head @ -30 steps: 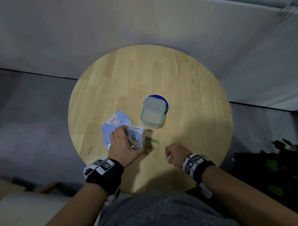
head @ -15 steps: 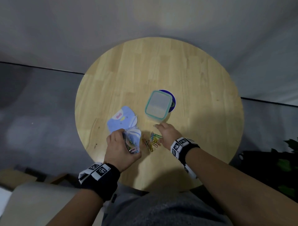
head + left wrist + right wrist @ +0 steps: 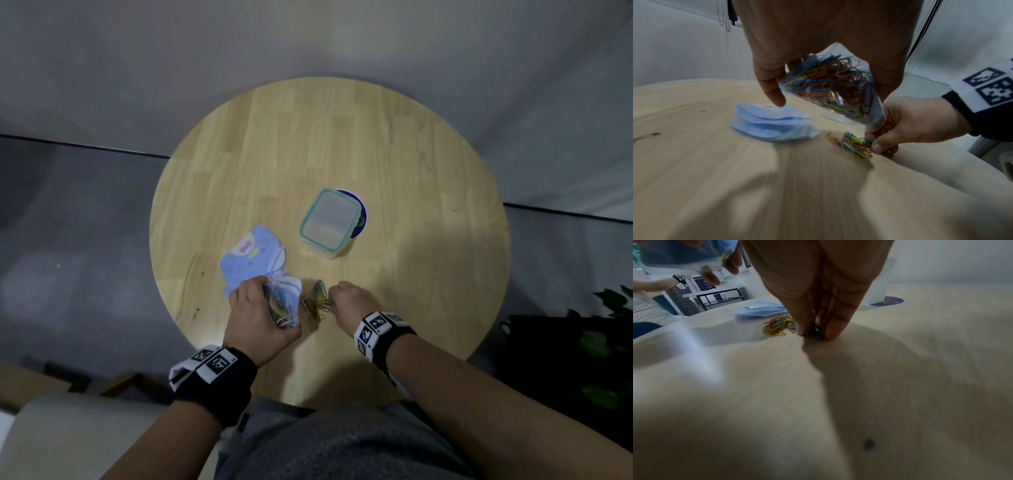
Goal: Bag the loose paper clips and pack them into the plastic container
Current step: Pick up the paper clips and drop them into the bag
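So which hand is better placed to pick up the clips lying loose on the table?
The right hand. Its fingertips are already down at the loose paper clips on the table, while the left hand is busy holding the clear bag of clips.

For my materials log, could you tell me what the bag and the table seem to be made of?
The bag looks like thin clear glossy plastic film: the coloured clips show through it, and it creases. The table looks like pale matte wood, with visible grain and joined strips; solid or veneer, I cannot tell.
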Demonstrator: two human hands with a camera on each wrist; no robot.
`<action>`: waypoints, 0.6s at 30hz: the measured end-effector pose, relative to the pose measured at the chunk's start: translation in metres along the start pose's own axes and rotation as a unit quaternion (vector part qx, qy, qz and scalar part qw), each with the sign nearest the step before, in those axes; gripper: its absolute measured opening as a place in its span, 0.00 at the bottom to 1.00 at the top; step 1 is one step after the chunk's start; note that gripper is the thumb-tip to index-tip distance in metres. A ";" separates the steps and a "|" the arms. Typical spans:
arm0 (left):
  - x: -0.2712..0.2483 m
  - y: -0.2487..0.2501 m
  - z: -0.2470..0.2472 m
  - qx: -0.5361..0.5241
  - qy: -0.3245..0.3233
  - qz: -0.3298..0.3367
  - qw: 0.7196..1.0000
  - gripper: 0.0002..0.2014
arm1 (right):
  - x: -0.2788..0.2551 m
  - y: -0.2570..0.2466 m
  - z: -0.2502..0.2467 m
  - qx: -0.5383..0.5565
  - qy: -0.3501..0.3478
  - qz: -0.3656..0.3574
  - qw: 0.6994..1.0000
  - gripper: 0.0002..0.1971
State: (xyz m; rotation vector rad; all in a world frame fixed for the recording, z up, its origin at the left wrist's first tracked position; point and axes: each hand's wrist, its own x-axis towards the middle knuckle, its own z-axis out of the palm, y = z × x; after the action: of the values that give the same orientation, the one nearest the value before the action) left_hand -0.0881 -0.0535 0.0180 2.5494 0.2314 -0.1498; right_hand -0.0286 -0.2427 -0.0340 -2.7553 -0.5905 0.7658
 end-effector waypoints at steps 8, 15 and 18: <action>0.003 0.006 0.005 -0.016 -0.006 0.002 1.000 0.41 | -0.011 0.001 -0.009 0.077 0.035 0.074 0.994 0.09; 0.011 0.022 0.018 -0.050 0.014 0.036 0.998 0.40 | -0.030 -0.008 -0.087 0.365 0.161 0.094 0.912 0.02; 0.017 0.032 0.020 -0.061 0.031 0.062 0.996 0.39 | -0.032 -0.019 -0.118 0.368 0.097 0.060 0.923 0.02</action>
State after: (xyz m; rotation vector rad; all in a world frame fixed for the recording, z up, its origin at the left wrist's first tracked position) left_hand -0.0663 -0.0891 0.0156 2.4405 0.1025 -0.0079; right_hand 0.0031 -0.2523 0.0856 -2.1299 -0.0555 0.5695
